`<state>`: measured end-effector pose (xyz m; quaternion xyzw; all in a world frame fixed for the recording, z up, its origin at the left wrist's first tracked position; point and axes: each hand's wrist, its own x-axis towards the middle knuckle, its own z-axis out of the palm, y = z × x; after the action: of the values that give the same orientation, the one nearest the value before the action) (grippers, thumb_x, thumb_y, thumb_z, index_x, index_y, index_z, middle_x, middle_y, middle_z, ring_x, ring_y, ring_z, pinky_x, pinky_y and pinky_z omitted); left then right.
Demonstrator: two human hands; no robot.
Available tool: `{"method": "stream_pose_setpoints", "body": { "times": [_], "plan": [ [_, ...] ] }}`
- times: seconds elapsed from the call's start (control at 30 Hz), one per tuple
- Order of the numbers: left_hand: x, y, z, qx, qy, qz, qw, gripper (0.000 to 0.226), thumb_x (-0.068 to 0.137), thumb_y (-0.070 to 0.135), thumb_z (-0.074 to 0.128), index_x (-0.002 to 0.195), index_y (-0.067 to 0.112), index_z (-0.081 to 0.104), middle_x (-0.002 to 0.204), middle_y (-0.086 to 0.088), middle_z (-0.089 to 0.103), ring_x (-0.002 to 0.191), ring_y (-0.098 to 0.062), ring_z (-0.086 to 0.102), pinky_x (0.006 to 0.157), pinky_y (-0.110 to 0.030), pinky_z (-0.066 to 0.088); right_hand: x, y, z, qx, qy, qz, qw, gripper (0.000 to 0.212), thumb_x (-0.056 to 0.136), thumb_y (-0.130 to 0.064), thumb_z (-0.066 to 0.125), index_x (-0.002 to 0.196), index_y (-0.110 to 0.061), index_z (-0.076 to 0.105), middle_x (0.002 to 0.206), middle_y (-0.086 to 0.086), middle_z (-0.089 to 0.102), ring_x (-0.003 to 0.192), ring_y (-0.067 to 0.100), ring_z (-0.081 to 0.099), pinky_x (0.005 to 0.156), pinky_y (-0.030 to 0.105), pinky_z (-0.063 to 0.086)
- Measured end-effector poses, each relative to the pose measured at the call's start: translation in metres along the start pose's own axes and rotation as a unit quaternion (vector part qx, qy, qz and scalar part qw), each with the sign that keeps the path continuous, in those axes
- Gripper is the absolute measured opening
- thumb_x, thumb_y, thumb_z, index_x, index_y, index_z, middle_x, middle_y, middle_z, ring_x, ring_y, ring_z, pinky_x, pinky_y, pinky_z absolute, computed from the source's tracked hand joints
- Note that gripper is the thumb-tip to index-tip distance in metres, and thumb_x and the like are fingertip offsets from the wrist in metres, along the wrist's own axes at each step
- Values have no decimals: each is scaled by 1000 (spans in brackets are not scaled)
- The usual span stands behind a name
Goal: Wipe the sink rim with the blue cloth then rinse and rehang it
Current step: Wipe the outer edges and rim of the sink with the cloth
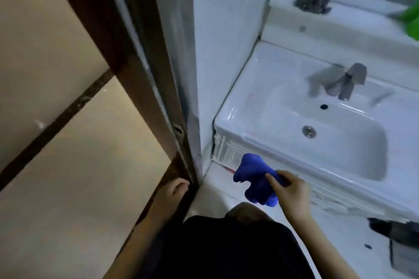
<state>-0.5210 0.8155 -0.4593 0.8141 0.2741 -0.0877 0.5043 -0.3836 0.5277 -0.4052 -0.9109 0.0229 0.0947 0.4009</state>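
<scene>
A white sink (267, 88) fills the right side, its basin bare down to the drain (308, 131), a grey faucet (344, 79) on the back ledge. A dark door frame (136, 70) stands just left of it, leaving a narrow strip of white floor (217, 190) between. Below the sink's front rim, clear of it, the right hand (289, 190) grips the bunched blue cloth (254, 179), fingers closed round one end. The left hand (178, 187) hangs low beside the door frame, fingers curled, holding nothing
</scene>
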Motion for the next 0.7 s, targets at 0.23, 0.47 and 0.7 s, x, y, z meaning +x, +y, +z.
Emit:
{"method": "stream_pose_setpoints", "body": {
  "times": [0.23,0.47,0.7],
  "plan": [
    [69,50,43,29,-153,43,987,14,98,24,57,94,29,69,91,0,73,87,-8,68,86,-26,51,3,27,-32,18,94,105,990,11,81,-22,74,74,-29,70,65,-9,69,65,0,63,55,12,40],
    [119,105,79,64,-195,73,976,15,96,24,59,110,24,65,99,0,70,94,-18,66,87,-26,49,47,25,-60,-14,62,78,995,6,80,-24,76,75,-23,72,66,-5,70,67,14,64,56,13,42],
    [169,190,101,105,-184,212,954,71,78,46,72,141,45,40,138,20,39,122,18,35,95,-4,31,109,-12,-94,57,-36,-43,997,9,80,-25,75,77,-33,73,76,-17,72,73,9,64,65,19,49]
  ]
}}
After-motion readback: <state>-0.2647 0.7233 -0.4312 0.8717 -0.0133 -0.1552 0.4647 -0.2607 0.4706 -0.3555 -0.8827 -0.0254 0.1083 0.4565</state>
